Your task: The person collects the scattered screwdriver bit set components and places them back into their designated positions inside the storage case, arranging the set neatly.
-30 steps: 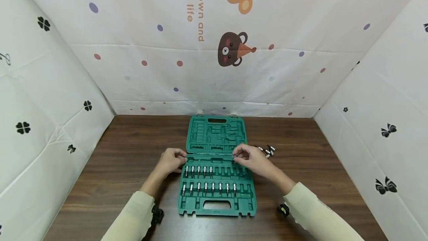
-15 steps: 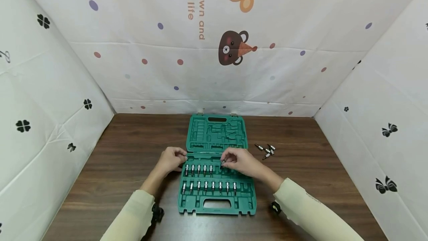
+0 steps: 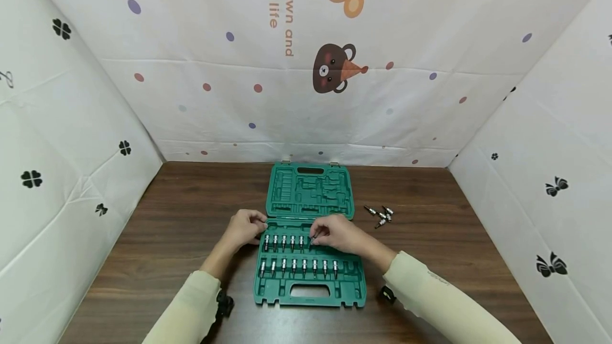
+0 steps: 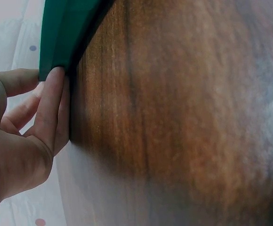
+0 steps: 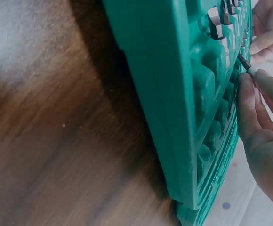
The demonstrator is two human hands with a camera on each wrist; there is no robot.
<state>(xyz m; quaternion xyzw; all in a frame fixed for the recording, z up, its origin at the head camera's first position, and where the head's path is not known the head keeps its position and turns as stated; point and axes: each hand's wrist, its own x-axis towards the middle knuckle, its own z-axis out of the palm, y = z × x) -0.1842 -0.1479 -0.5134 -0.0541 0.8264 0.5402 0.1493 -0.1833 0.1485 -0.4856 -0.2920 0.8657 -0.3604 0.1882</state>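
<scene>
A green plastic tool case lies unfolded on the table, its lid toward the back wall. In its tray, two rows of silver bit sockets sit in moulded slots. My right hand pinches one bit socket between thumb and fingertips, dark tip pointing down at the upper row, just right of the last filled slot. My left hand holds the case's left edge near the hinge; in the left wrist view its thumb and fingers meet at the case corner.
Several loose bit sockets lie in a small heap on the brown wooden table, right of the lid. The printed white cloth wall rises right behind the case.
My right hand has moved left across the tray with the bit socket, from near the hinge's right side down to the upper row. The left hand has stayed at the case edge.
</scene>
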